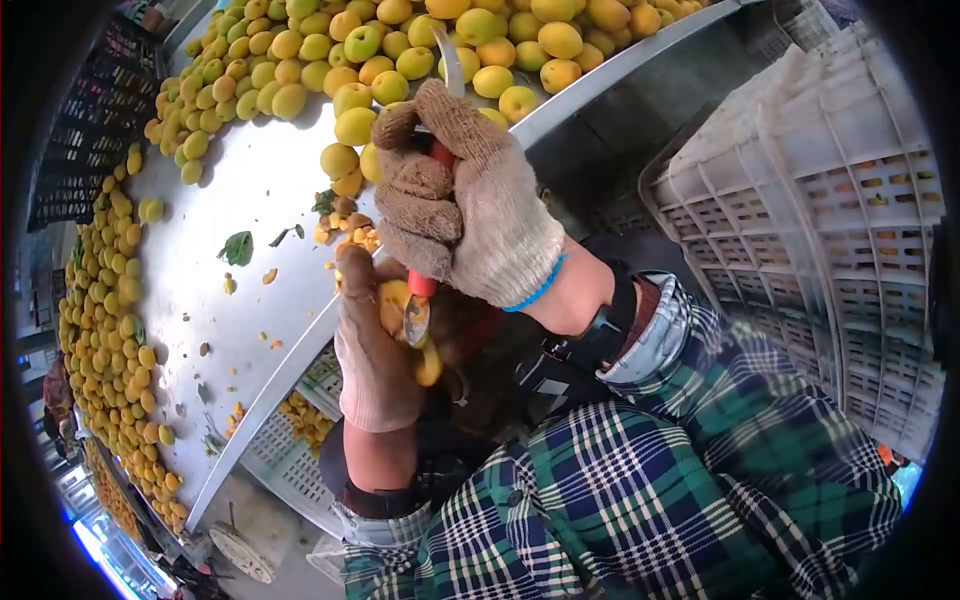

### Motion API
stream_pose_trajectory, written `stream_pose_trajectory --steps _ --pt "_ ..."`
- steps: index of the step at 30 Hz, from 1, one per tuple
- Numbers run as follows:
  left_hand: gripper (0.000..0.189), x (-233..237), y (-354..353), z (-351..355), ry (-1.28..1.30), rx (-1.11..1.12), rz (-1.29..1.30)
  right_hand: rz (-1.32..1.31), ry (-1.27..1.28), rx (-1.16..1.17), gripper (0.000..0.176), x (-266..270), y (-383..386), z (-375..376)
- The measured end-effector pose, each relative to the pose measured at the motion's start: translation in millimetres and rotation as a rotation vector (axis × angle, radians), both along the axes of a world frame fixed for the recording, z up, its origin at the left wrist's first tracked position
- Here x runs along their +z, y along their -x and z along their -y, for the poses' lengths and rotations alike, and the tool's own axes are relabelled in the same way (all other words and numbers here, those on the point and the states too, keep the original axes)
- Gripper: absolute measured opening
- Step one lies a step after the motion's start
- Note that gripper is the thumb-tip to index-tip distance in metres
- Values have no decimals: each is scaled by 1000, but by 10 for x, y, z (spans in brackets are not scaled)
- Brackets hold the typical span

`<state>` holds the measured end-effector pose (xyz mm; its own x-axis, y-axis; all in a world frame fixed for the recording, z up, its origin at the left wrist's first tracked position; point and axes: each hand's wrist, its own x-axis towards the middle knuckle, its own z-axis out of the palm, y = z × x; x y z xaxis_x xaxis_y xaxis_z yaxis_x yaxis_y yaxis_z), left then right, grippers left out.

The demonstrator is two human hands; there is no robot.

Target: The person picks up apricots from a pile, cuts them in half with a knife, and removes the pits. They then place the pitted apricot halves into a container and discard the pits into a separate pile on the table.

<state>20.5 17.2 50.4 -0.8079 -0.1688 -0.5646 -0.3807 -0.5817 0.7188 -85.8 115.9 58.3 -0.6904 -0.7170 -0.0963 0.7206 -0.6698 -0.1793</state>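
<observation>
In the centre of the frame, the soft orange flesh of the cut fruit (393, 306) is showing, and the shiny, rounded metal tip of the red-handled tool (424, 284) is touching it. At the tool's other end, a thin curved blade is pointing up. Smooth yellow-green fruits (290, 100) are covering the upper part of the metal table (195, 290), with a leaf (237, 248) lying at left. Ribbed plastic crates (800, 190) are standing at right. Your left hand (375, 355), in a stained knitted glove, is holding the fruit beside its thumb; your right hand's (465, 195) gloved fingers are closing around the handle.
</observation>
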Motion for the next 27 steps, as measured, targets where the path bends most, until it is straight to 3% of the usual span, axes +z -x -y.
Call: stream_pose_trajectory --steps 3,5,7,8,9,12,13,15,17,19,22,24,27 --pt "65 -68 98 80 194 257 -43 -298 -274 -74 28 92 28 -62" --pt "67 -7 13 219 166 203 -46 -445 -442 -147 21 35 42 5" --pt "68 -27 39 284 183 240 -77 -1068 -766 -298 30 -27 -60 105" --pt "68 -24 48 291 192 272 -81 -1462 -920 -539 34 -230 -118 241" --pt "69 -33 54 302 201 304 -82 -1481 -1065 -197 41 -87 -206 210" --pt "69 -214 -3 419 266 329 -197 -1674 -1148 42 45 -35 -343 213" --pt "66 -48 17 392 114 328 -126 -1714 -1210 86 47 -50 -367 235" --pt "68 -180 -51 476 423 192 -173 -1745 -1178 -53 44 -133 -412 255" --pt "69 -208 -90 519 517 113 -171 -1752 -1140 -166 41 -207 -445 288" --pt "68 -158 -83 506 398 95 -124 -1736 -1097 -252 36 -200 -454 317" --pt "68 -233 -72 494 139 135 -118 -1722 -1165 -85 31 -141 -423 285" --pt "68 -234 -57 485 197 158 -98 -1738 -1102 -139 28 -163 -415 282" --pt "61 -127 -3 443 -51 333 -57 -1594 -919 -171 24 -153 -388 262"
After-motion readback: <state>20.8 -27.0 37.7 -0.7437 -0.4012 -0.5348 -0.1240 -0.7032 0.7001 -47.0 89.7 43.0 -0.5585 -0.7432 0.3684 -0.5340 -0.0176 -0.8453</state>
